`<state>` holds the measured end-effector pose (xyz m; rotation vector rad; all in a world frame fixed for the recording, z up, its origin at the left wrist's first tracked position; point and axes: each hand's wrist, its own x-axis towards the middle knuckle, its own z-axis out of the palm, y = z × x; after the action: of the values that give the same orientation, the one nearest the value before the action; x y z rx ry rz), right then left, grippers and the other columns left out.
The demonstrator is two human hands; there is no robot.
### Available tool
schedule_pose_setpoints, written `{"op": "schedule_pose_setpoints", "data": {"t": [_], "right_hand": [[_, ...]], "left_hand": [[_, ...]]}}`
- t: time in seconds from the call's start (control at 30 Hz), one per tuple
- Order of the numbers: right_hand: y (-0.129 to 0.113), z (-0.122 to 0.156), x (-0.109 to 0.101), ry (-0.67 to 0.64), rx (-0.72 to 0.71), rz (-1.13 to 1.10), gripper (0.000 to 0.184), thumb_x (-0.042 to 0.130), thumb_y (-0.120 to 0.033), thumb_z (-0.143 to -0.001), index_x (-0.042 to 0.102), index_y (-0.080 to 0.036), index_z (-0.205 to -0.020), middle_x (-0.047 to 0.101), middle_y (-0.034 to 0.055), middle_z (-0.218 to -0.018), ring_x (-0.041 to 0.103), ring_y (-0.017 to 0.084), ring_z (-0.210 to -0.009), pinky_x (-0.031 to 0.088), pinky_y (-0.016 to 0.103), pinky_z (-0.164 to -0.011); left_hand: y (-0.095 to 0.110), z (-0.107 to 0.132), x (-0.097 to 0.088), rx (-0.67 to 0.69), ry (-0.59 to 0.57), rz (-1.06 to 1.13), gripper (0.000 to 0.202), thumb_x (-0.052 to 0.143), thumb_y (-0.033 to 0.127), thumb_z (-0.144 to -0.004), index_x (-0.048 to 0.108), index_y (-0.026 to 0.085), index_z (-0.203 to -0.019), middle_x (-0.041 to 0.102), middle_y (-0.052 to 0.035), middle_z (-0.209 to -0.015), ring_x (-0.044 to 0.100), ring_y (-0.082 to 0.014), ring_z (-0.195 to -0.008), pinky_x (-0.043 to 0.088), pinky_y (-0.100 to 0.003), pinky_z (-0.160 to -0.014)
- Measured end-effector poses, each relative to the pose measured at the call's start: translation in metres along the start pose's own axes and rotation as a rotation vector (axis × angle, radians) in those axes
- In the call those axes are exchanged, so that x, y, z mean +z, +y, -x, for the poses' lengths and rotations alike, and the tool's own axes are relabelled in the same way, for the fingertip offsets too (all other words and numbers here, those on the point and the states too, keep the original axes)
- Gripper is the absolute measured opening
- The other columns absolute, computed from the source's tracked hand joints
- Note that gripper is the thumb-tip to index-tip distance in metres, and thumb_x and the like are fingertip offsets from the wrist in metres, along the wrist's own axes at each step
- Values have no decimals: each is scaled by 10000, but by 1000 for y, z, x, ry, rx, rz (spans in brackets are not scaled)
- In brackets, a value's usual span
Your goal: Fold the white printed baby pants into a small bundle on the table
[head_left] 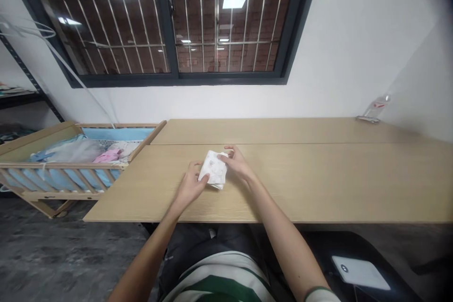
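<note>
A small folded white cloth (214, 168) with a faint printed pattern is held just over the wooden table (318, 179). My left hand (192, 184) grips its lower left edge, thumb on top and fingers underneath. On the upper right corner, my right hand (236, 162) pinches the cloth between thumb and fingers. Several layers show along the cloth's lower edge. Whether the cloth touches the tabletop I cannot tell.
To the left stands a wooden crib (71, 167) with blue lining and bedding inside. A clear bottle-like object (375, 107) rests at the table's far right corner. A white phone (361, 272) lies on a black chair (332, 245) at lower right. A barred window (173, 23) is ahead.
</note>
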<state>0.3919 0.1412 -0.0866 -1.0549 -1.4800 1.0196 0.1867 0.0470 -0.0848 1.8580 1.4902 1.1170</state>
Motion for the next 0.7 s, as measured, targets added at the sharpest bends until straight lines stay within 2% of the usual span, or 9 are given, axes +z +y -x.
{"op": "schedule_pose_setpoints", "data": {"t": [0.1,0.17,0.27,0.33,0.4,0.47,0.53,0.6,0.7], "right_hand": [[5,-10,-1,-44,59,158,586,837,-455,-669,542,-214,-1114,631,47,-961,649,193,-773,537,303,-640],[15,-15,1,-61,54,204,560,838,-432,-666,550,-214,-1094,629,16,-891,636,172,-715,525,287,-610],[34,-22,6,-94,-5,272,486,818,-401,-691,575,-205,-1064,635,-9,-829,630,164,-702,529,283,-622],[41,-25,9,-114,-42,350,433,804,-383,-714,601,-189,-1044,666,18,-870,647,179,-755,548,307,-677],[41,-24,9,-130,-66,405,415,762,-376,-772,611,-171,-1100,701,74,-976,675,209,-846,567,354,-761],[33,-20,8,-145,-117,434,451,673,-392,-865,583,-161,-1241,696,144,-1158,681,250,-1023,557,420,-895],[18,-11,6,-180,-212,487,504,564,-439,-950,531,-176,-1379,617,177,-1363,598,280,-1250,472,485,-1063],[0,3,5,-269,-322,558,536,459,-495,-1003,503,-210,-1454,518,144,-1504,459,282,-1414,337,507,-1190],[-26,29,8,-497,-419,615,570,368,-551,-1030,482,-252,-1502,423,59,-1589,323,264,-1505,198,479,-1266]], "left_hand": [[0,9,8,-68,-67,-220,450,518,380,-946,400,190,-1336,756,-70,-990,736,-222,-894,540,-304,-754],[-1,11,15,-102,-78,-359,421,501,390,-953,432,191,-1318,750,-107,-1054,729,-268,-940,529,-345,-770],[-2,11,25,-130,-74,-458,373,490,384,-955,488,184,-1270,721,-170,-1157,713,-338,-997,509,-404,-792],[0,10,29,-136,-77,-513,351,482,377,-960,508,180,-1249,722,-177,-1149,713,-345,-982,502,-409,-793],[4,9,30,-138,-72,-562,351,476,369,-965,515,166,-1249,733,-175,-1085,711,-339,-961,498,-409,-802],[11,12,28,-137,-41,-611,346,448,359,-980,530,144,-1238,717,-199,-1085,683,-351,-1029,483,-431,-860],[19,20,28,-93,16,-669,365,396,369,-999,557,124,-1216,681,-229,-1138,629,-371,-1120,460,-466,-924],[26,32,35,0,74,-702,434,363,410,-1006,565,115,-1253,637,-244,-1235,583,-377,-1175,444,-488,-969],[32,53,57,115,101,-675,584,391,492,-985,508,99,-1400,548,-250,-1409,491,-399,-1307,409,-520,-1051]]}}
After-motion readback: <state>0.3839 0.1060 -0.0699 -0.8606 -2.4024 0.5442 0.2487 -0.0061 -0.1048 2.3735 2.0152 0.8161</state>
